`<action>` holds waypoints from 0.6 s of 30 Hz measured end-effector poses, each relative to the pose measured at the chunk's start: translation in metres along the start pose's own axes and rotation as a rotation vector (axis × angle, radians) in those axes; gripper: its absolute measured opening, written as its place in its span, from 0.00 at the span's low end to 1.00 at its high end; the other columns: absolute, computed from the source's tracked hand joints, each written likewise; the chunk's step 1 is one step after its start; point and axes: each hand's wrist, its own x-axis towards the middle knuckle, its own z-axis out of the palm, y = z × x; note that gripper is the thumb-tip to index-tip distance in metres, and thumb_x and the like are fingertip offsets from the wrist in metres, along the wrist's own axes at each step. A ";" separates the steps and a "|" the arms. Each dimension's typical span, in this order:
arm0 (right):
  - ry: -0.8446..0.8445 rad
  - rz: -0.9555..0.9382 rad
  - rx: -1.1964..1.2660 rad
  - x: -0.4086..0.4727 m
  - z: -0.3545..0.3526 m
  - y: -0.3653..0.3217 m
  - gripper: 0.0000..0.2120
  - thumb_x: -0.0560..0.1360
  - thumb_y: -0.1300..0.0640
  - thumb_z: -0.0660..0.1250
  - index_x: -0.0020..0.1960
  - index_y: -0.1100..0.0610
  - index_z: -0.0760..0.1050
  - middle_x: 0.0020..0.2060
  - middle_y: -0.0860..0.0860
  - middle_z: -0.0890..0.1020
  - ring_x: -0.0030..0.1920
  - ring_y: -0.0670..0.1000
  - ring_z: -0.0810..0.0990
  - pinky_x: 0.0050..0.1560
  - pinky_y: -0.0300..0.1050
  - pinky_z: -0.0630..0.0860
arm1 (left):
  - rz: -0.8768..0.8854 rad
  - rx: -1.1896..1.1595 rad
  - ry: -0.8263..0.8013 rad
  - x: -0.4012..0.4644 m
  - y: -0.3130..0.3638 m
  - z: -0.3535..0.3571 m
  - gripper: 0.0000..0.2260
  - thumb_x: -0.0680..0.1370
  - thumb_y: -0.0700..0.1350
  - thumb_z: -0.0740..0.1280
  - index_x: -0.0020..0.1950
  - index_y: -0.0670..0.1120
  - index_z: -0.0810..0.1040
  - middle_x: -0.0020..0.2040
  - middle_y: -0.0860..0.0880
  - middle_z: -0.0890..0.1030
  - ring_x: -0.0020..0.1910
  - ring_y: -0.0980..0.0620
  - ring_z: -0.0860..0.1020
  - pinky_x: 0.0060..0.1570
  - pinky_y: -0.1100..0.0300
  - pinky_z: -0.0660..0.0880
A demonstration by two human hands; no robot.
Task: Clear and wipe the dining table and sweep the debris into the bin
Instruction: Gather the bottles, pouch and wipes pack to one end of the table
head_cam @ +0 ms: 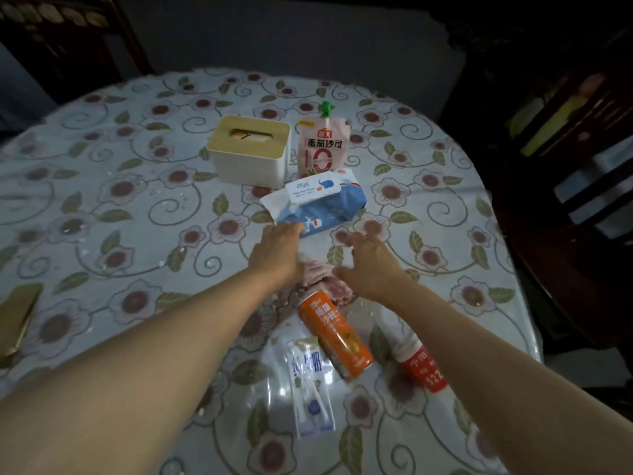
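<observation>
Both hands reach over the middle of the dining table (102, 173). The left hand (279, 250) touches the near end of the wet-wipes pack (317, 204); whether its fingers grip it I cannot tell. The right hand (368, 258) is spread, blurred, above a pink cloth (320, 274). An orange can (334, 334), milk carton (310, 385) and red-labelled bottle (419, 363) lie toward the near edge.

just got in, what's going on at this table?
A person is reaching with both bare hands across a round table with a floral cover. The left hand is at the near edge of a blue wet-wipe pack; whether it grips is unclear. The right hand hovers open above a pink cloth. An orange can, a milk carton and a red-labelled bottle lie nearby. A tissue box and a ketchup pouch stand behind.
</observation>
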 end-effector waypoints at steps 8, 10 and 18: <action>-0.048 0.143 -0.141 -0.037 0.056 -0.022 0.29 0.69 0.44 0.69 0.62 0.58 0.64 0.57 0.57 0.76 0.56 0.59 0.76 0.47 0.50 0.73 | 0.037 -0.025 -0.016 -0.056 -0.021 0.006 0.21 0.72 0.37 0.67 0.63 0.47 0.70 0.64 0.46 0.73 0.63 0.46 0.71 0.59 0.49 0.73; -0.006 0.172 -0.156 -0.042 0.069 -0.027 0.31 0.68 0.44 0.70 0.62 0.58 0.62 0.58 0.57 0.75 0.58 0.59 0.75 0.52 0.51 0.73 | 0.035 -0.022 -0.034 -0.069 -0.028 0.007 0.22 0.71 0.36 0.68 0.63 0.47 0.69 0.64 0.46 0.74 0.62 0.47 0.73 0.59 0.49 0.73; 0.227 0.232 -0.086 -0.058 0.056 -0.023 0.36 0.64 0.44 0.75 0.63 0.59 0.62 0.55 0.57 0.74 0.55 0.57 0.75 0.49 0.50 0.74 | 0.157 0.060 -0.180 -0.093 -0.036 0.006 0.22 0.70 0.35 0.67 0.63 0.47 0.70 0.62 0.45 0.73 0.63 0.44 0.71 0.57 0.49 0.73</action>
